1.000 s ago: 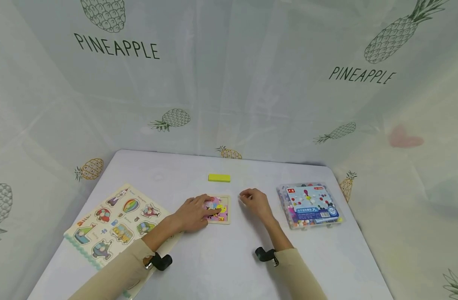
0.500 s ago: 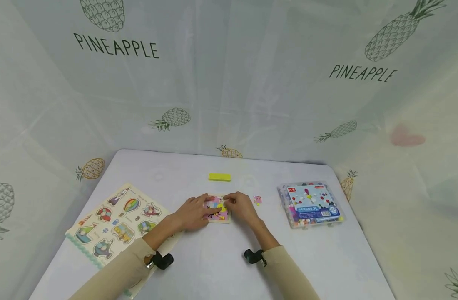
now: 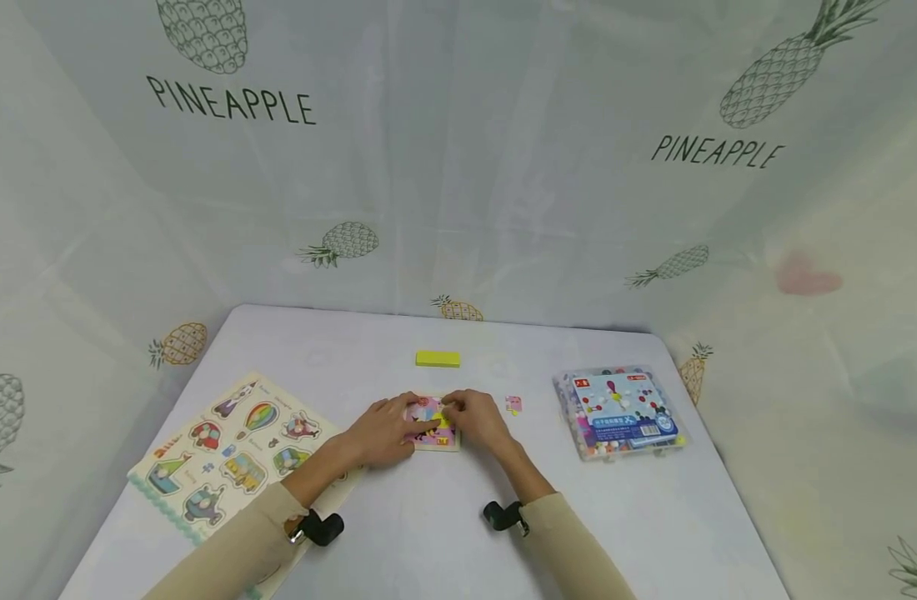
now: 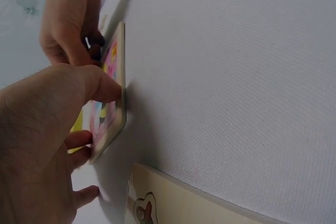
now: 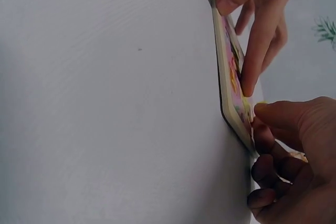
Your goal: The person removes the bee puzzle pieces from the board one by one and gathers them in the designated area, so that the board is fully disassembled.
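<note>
A small wooden jigsaw puzzle [image 3: 431, 439] with a pink and yellow picture lies at the middle of the table. My left hand [image 3: 383, 431] rests on its left side, thumb at the near edge and index finger stretched across the picture. My right hand [image 3: 479, 418] is at the puzzle's upper right corner, thumb and fingertips together. In the right wrist view, a bit of yellow puzzle piece [image 5: 261, 104] shows at the thumb tip of the right hand [image 5: 294, 150]; the fingers hide most of it. A loose pink puzzle piece [image 3: 513, 404] lies right of the hand.
A large wooden picture board [image 3: 226, 483] with vehicle shapes lies at the left, partly under the left forearm. A yellow block [image 3: 438, 358] lies behind the puzzle. At the right stands a clear plastic box [image 3: 619, 412] of coloured beads with a blue label.
My right hand has moved left from beside the puzzle onto its upper right corner, uncovering the loose pink piece. The left hand has stayed on the puzzle.
</note>
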